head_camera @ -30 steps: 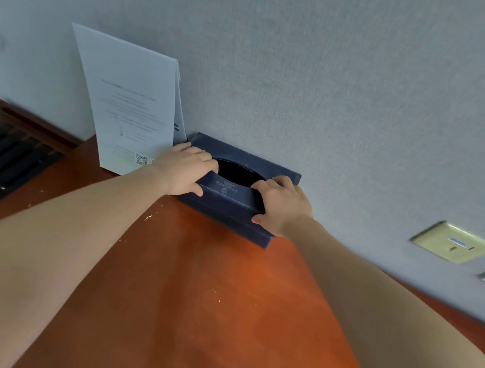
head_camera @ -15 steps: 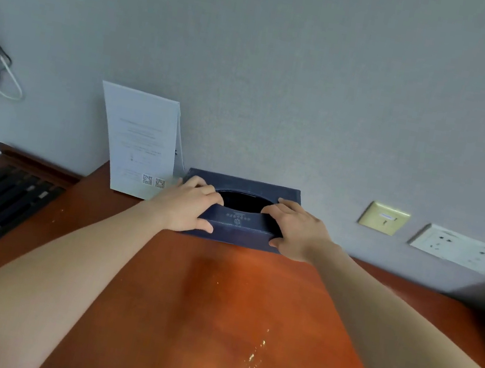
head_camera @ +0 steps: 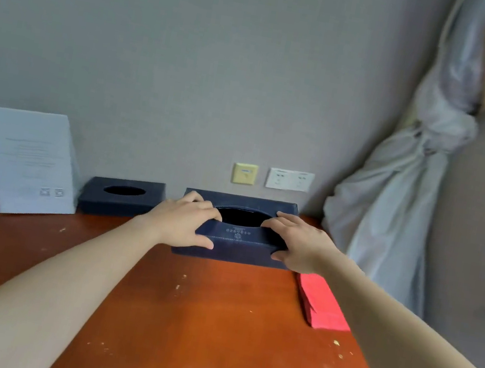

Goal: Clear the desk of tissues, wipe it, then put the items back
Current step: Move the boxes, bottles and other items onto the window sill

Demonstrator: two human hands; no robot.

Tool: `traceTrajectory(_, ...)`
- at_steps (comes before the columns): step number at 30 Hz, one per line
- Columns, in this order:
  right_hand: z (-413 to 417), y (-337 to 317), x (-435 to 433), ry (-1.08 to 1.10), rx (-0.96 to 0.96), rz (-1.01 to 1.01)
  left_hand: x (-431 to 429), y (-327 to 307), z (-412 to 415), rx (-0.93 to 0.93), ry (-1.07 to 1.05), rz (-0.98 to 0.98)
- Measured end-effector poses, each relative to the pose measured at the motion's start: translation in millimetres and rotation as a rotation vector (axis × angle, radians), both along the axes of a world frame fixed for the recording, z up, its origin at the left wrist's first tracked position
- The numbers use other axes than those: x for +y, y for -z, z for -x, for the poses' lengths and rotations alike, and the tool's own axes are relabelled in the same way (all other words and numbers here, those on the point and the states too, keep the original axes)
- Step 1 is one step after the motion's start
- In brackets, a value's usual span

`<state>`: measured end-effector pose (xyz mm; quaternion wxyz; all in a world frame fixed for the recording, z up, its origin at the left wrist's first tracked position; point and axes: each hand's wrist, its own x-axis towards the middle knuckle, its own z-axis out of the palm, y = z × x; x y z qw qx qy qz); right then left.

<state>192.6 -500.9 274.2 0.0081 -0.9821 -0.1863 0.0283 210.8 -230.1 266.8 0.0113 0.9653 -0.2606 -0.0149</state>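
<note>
Print on the card [head_camera: 27, 160] and tissue box [head_camera: 238, 238] is too blurred to read.

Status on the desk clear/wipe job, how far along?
Done: no loose tissues show on the desk. In hand: left hand and right hand grip the navy tissue box by the wall. Left: pale specks dot the wood, so the wipe looks undone or incomplete; the red paper stack lies near the right edge.

Grey wall [head_camera: 191, 62], sockets [head_camera: 289, 179], perhaps a knotted curtain [head_camera: 391, 208] beside red-brown desk [head_camera: 211, 323].
</note>
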Motion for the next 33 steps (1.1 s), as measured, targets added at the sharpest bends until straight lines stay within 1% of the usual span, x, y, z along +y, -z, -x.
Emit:
traceTrajectory(7, 108.5, -24.7, -121.2, 0.284, -0.011, 0.035, -135.7, -24.3, 30.3, -0.039, 0.308, 0.008)
traceTrajectory(12, 182.8, -34.8, -199.5, 0.45, -0.059, 0.065, -228.7, -39.3, 61.3, -0.133, 0.526, 0.052)
traceTrajectory(17, 270.3, -48.9, -265.2, 0.631, -0.082, 0.034, -323.6, -54.4, 102.4, -0.154, 0.732, 0.069)
traceTrajectory(22, 389.1, -65.1, -329.0, 0.866, -0.117, 0.084, -431.7, -70.8, 174.9, -0.14, 0.945, 0.101)
traceTrajectory(25, 458.7, -72.5, -357.1, 0.964, -0.11, 0.072, -488.3, -77.3, 223.8, -0.125, 1.055, 0.102)
traceTrajectory(33, 627.6, -83.1, -404.3, 1.222, -0.079, 0.018, -595.6, -98.1, 364.8, -0.094, 1.348, 0.09)
